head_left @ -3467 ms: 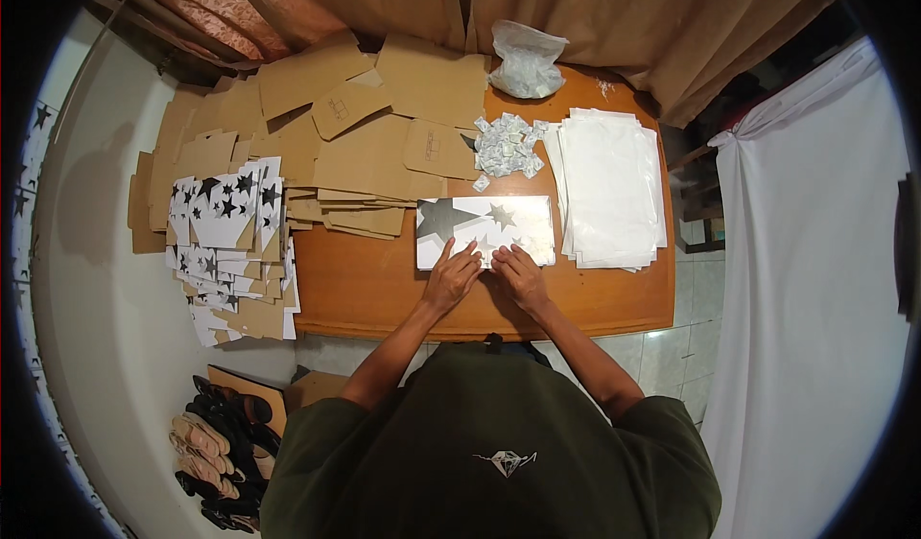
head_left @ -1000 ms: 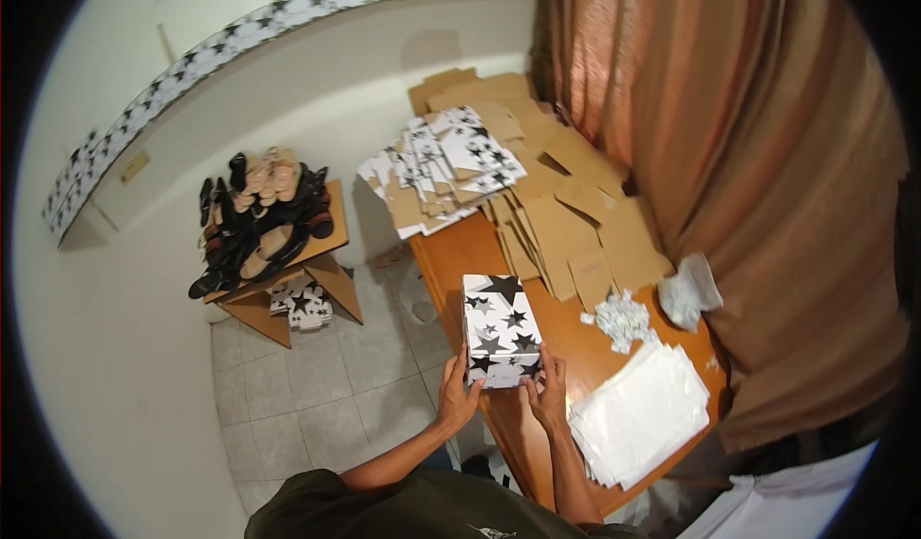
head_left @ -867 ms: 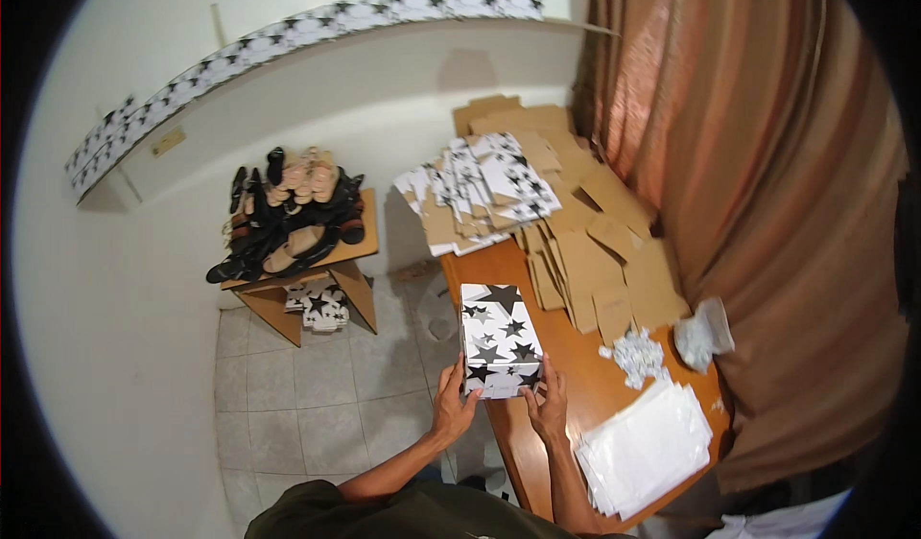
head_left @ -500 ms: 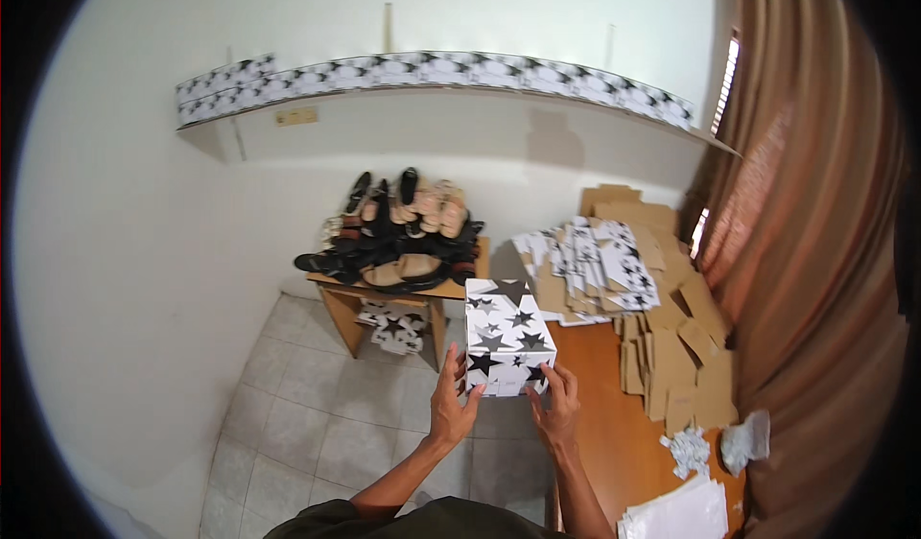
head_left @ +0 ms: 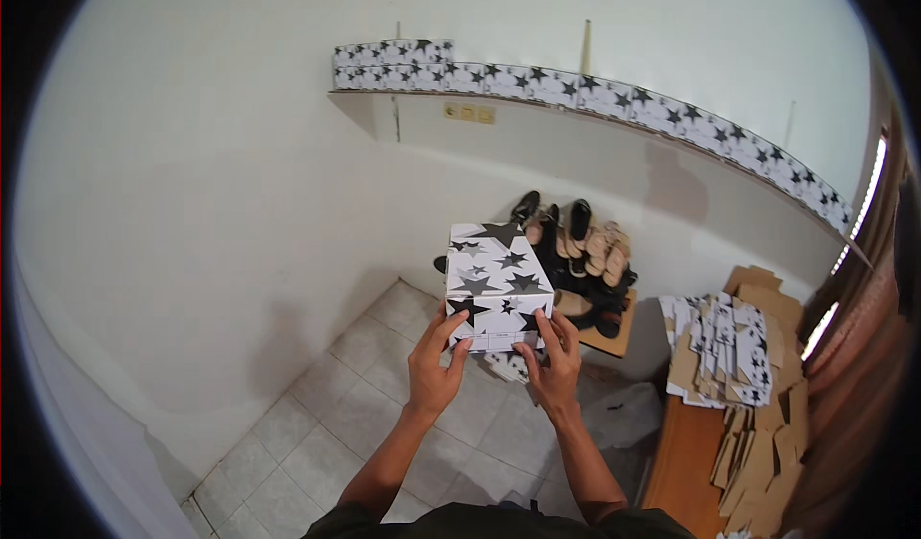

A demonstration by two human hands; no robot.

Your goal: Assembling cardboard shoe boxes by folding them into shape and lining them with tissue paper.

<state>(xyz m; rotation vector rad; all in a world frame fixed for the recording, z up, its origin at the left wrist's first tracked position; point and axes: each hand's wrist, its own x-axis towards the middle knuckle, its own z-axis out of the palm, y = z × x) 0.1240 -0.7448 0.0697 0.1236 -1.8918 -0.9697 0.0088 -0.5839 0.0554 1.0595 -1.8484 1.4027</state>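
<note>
A white cardboard box (head_left: 499, 275) printed with black and grey stars is held up in front of me, closed. My left hand (head_left: 436, 362) grips its lower left corner, thumb on the near face. At the lower right corner, my right hand (head_left: 554, 359) clasps it the same way, fingers along the side. Behind the box, a small wooden table (head_left: 607, 340) bears a heap of black and beige shoes (head_left: 600, 256); the box hides part of both.
A long wall shelf (head_left: 662, 136) carries a row of star-printed boxes (head_left: 532, 85), stacked two high at its left end. On the right, a wooden desk (head_left: 683, 462) holds flat star-printed cartons (head_left: 724, 347) and brown cardboard pieces (head_left: 767, 453). Grey floor tiles (head_left: 317, 433) lie below.
My view has turned left, so the shelf, shoes and desk now appear farther right. The box, still in both hands, now overlaps the shoe table in view.
</note>
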